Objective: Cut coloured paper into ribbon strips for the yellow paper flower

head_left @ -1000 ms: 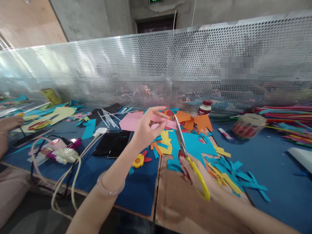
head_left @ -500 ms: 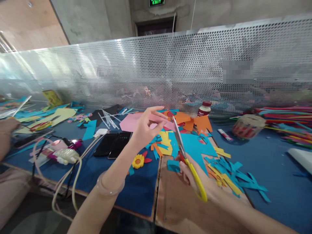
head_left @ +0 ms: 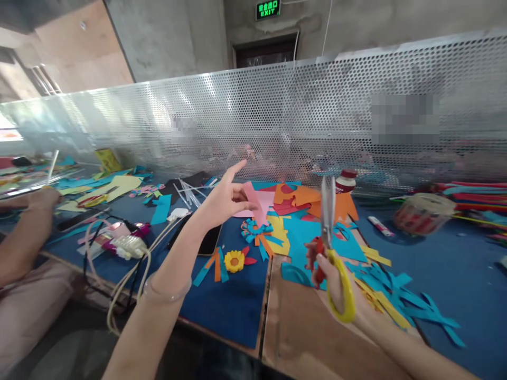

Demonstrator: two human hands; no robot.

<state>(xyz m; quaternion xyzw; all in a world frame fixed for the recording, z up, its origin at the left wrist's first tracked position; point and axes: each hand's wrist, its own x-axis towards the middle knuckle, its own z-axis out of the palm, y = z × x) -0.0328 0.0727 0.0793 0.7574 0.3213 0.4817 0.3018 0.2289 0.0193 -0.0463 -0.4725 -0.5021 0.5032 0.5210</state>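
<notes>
My left hand (head_left: 227,198) pinches a piece of pink paper (head_left: 256,207) between thumb and fingers, its index finger stretched out. The paper hangs tilted in front of a lighter pink sheet. In my right hand (head_left: 332,277) are scissors (head_left: 328,214) with yellow and red handles, blades pointing up and seemingly together. They stand apart from the pink paper, to its right. Below my left hand lie a blue paper rosette with ribbon tails (head_left: 256,232) and a yellow flower (head_left: 234,260) with red petals or leaves beside it.
Blue and yellow paper strips (head_left: 400,290) lie right of my right hand. Behind are orange paper (head_left: 304,198), a red-capped bottle (head_left: 346,182) and a tape roll (head_left: 423,214). A glue gun (head_left: 127,245) with cords lies left, near another person's arm (head_left: 27,237). A perforated metal screen (head_left: 261,111) backs the table.
The scissors have moved right, away from the pink paper, and turned more upright. My left hand has drawn the paper leftward and tilted it. The whole view has shifted slightly left.
</notes>
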